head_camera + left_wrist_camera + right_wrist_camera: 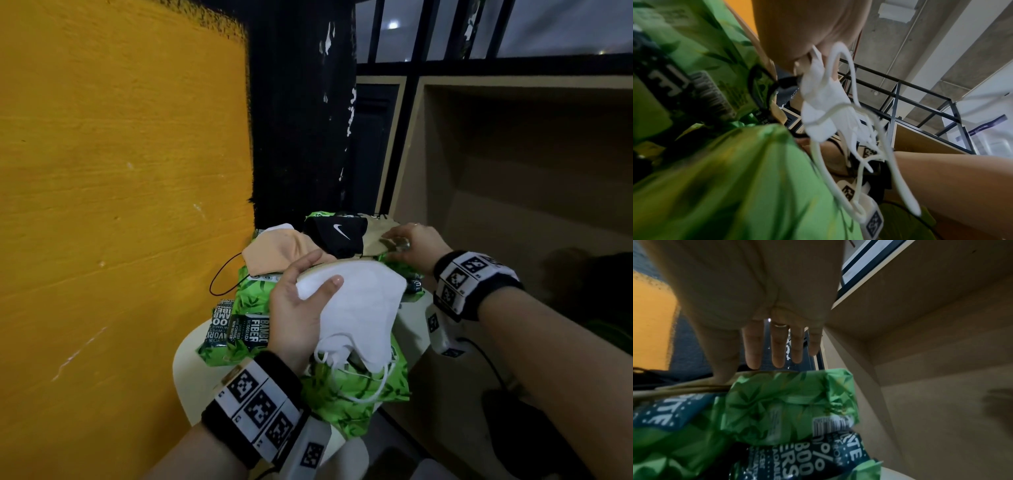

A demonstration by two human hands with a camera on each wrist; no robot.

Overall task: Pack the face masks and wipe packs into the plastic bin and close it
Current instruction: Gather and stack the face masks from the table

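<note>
Several green wipe packs (253, 301) lie heaped on a white round stool (191, 356). On top of them sit a peach mask (274, 253), a black mask (335, 234) with a white swoosh, a tan mask (371, 236) and a white mask (366, 308). My left hand (323, 270) grips the white mask, thumb on top and fingers underneath. In the left wrist view the white mask (822, 104) hangs with its ear loops trailing over a wipe pack (715, 178). My right hand (394, 240) touches the tan mask's right edge. Its fingers (777, 350) are straight above a wipe pack (789, 402). No plastic bin shows.
An orange wall (120, 171) stands close on the left and a black pillar (301, 120) behind the stool. A wooden shelf compartment (513, 178) opens on the right. A black cable (486, 359) runs below my right wrist. The peach mask's black ear loop (219, 277) hangs off the pile's left side.
</note>
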